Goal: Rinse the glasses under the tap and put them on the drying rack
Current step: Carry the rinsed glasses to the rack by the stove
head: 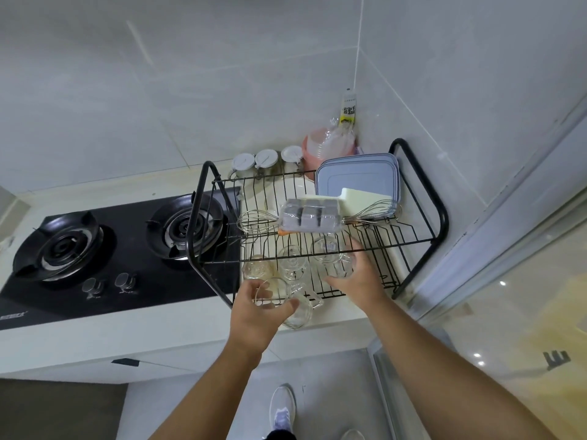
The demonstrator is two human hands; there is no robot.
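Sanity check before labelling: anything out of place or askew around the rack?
Drying rack has its left end over the hob, next to the right burner: odd spot. Whisks and a plastic box lie loose across its wires. No spill or breakage visible.

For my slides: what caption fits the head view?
Left hand grips a glass mug while the right hand holds a second glass on the black drying rack.

Soft even light, faint shadows; wide-angle bending at edges; slight blur throughout.
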